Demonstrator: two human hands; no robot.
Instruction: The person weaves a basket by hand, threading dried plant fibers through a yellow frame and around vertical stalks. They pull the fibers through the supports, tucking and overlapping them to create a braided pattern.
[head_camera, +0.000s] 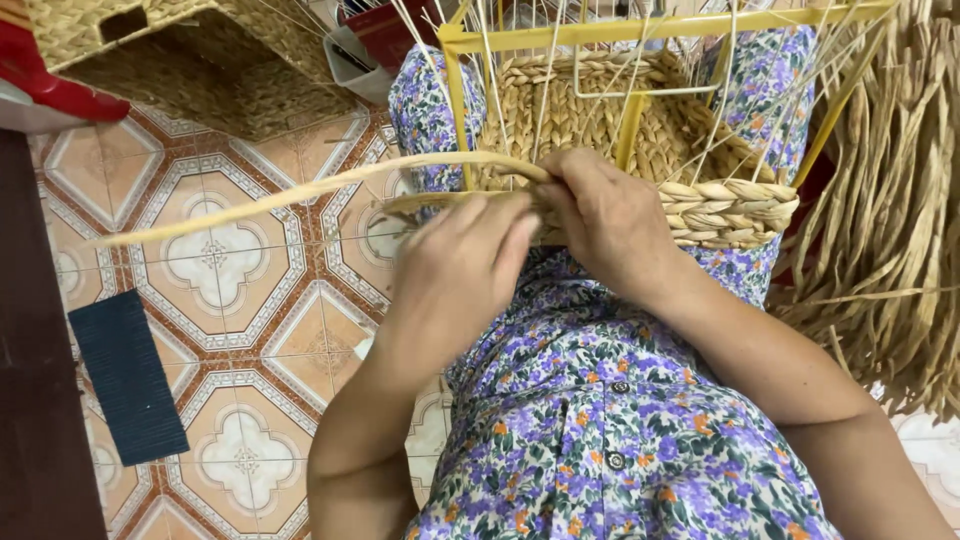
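Nearest the lens: floral dress (600, 440), lap and chest, both forearms crossing it. Left hand (462, 262) curled, fingers closed over a flat pale reed strand (300, 195); strand runs out left over the tiled floor (240, 330), free end well past the lap's left edge. Right hand (610, 225) closed too, pinching the same strand where it meets the braid, thumb tucked under, so exact grip partly hidden.

Half-woven basket (640, 130) resting on the lap, against the far edge of it, built round a yellow metal frame (640, 35). Progress, judged: base and lower wall braided, thick plaited rim band (730, 210) laid along the near right side; upper frame bare, thin uprights sticking out unwoven. Roughly lower part done, upper wall and left stretch of band outstanding.

Count:
- hands: 2
- working strand: 1
- basket in progress: 1
- finished woven basket (190, 60), top left corner of floor: 1
- dried reed bundle (890, 200), right edge: 1 heap, stalks uncountable
- dark ribbed mat (128, 375) on floor, left: 1
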